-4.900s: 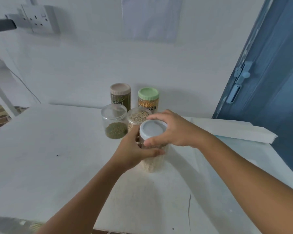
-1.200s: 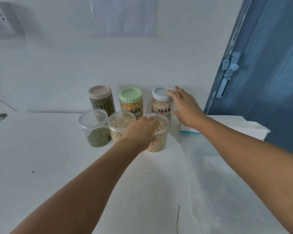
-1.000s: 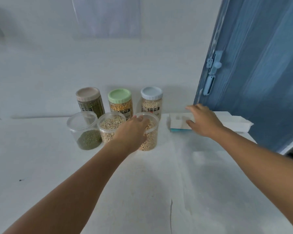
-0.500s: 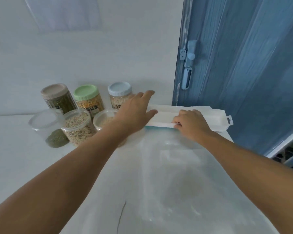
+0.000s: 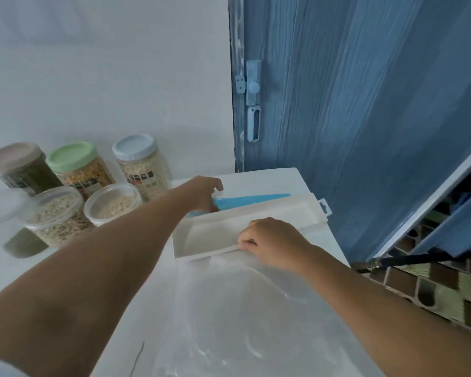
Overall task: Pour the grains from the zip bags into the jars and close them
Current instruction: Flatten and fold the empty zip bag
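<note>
Head view: right hand (image 5: pixel 273 242) pinching white box lid (image 5: pixel 245 227) at far right of bench (image 5: pixel 136 317); left hand (image 5: pixel 206 194) apparently curled on blue piece (image 5: pixel 245 200). Open jars (image 5: pixel 112 204) just left, unlidded; careless elbow swing risks toppling, spilling grains.

Head-worn view, forward and down

A white desk (image 5: pixel 256 308) stands against a pale wall (image 5: pixel 106 77). Beside it, a blue wooden door (image 5: pixel 365 104) carries a light-blue latch (image 5: pixel 253 83) and handle (image 5: pixel 253 123).
</note>
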